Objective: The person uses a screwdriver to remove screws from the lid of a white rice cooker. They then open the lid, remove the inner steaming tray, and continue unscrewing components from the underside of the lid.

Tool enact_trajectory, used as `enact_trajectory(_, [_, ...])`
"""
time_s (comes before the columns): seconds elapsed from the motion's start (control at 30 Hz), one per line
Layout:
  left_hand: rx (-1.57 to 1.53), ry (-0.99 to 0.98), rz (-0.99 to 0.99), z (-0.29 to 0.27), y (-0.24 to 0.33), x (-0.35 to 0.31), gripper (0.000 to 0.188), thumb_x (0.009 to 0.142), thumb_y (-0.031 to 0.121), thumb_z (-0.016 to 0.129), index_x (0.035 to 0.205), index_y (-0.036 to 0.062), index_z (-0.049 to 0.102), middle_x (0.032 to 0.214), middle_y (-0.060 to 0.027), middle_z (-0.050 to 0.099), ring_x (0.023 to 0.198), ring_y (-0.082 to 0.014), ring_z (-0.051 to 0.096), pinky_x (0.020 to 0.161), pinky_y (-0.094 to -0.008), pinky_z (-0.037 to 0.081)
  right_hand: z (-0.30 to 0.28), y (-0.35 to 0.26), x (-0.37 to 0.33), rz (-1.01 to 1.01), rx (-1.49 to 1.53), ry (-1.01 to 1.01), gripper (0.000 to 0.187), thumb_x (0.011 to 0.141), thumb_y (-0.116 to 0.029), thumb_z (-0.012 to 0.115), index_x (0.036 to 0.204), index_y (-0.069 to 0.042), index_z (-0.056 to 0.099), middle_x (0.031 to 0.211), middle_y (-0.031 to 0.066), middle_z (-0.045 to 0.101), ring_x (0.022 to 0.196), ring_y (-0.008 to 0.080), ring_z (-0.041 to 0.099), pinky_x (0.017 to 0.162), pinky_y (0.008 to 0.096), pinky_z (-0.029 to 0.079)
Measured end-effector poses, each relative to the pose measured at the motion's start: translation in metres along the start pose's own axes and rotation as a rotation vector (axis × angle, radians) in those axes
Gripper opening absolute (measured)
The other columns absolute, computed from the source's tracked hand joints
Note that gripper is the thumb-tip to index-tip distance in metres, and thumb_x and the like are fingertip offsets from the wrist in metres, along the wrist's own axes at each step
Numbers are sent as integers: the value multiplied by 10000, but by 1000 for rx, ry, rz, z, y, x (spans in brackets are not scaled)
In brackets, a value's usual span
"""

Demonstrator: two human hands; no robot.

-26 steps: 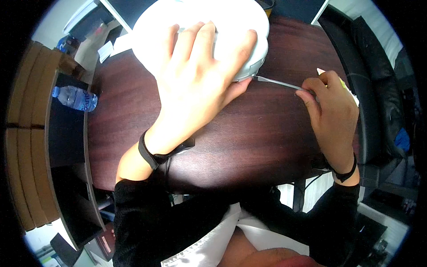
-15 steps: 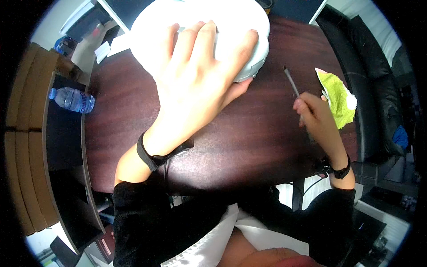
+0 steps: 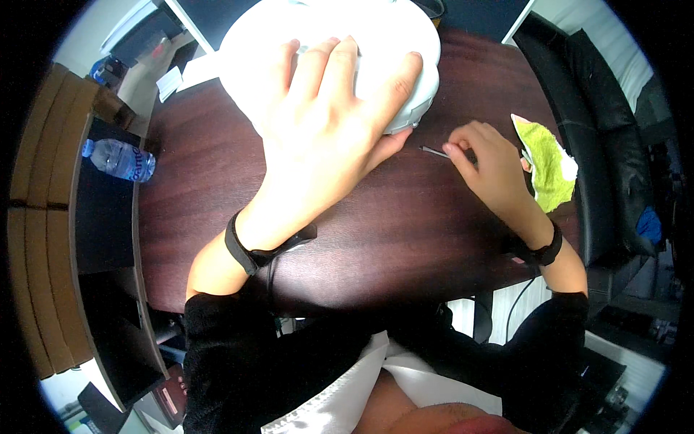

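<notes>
Since approx half a sec ago, the thin metal tool [image 3: 434, 151] has swung down from pointing up off the table and now lies low, tip aimed at the white round device [image 3: 376, 43]'s lower edge, just short of it. We've got our right hand [image 3: 486, 168] pinching it w/ fingers [image 3: 454, 150] curled tight round the shaft, wrist bent, forearm coming in from lower right. Best bet, we'd say: keep the tip low and flat, slide it to the seam under the rim, no stabbing. Left hand [image 3: 329, 123] spreads flat over the device, fingers splayed, gripping nothing, pressing it on the dark wood table [image 3: 210, 181]; hold that firm. Beyond: green cloth [image 3: 546, 163] just right of the hand, water bottle [image 3: 116, 159] well off left.
</notes>
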State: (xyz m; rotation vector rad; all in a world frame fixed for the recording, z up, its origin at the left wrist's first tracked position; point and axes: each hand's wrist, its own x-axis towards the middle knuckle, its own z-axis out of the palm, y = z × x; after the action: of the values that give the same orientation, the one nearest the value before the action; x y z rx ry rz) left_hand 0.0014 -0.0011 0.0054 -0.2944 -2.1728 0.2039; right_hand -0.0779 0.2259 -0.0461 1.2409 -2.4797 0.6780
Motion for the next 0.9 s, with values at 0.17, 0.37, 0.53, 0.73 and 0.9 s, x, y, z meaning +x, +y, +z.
enact_trajectory(0.17, [1,6,0,1,0,-1,638,589,433,739,1198,302,599,1016,-108,579,926,-251,559,932,-436,381,0,-49,21,77,356,151,143,831,-149,656,842,-38,567,762,101,590,604,243,604,533,320,468])
enact_trajectory(0.37, [-6,38,-6,4,0,-1,612,614,451,714,1197,302,600,1018,-109,576,921,-254,557,932,-438,383,15,-58,24,54,270,263,119,834,-128,637,860,-39,562,769,111,584,616,278,602,542,355,474])
enact_trajectory(0.53, [4,32,-7,4,0,-2,610,616,445,713,1198,306,598,1029,-110,575,932,-255,552,935,-441,382,13,-61,24,5,224,287,115,812,-93,650,861,-37,563,777,101,580,615,274,602,534,351,476])
enact_trajectory(0.73, [-11,21,-15,3,0,-2,617,609,438,720,1199,306,596,1032,-112,574,939,-257,552,940,-443,379,7,-67,24,102,279,258,113,801,-80,661,850,-39,567,749,95,572,585,245,597,512,327,474])
enact_trajectory(0.9, [-2,23,-15,3,1,0,621,603,436,723,1196,305,598,1031,-113,574,939,-257,552,942,-441,377,15,-60,25,47,281,298,128,791,-92,678,844,-44,572,719,81,559,550,207,593,493,304,473])
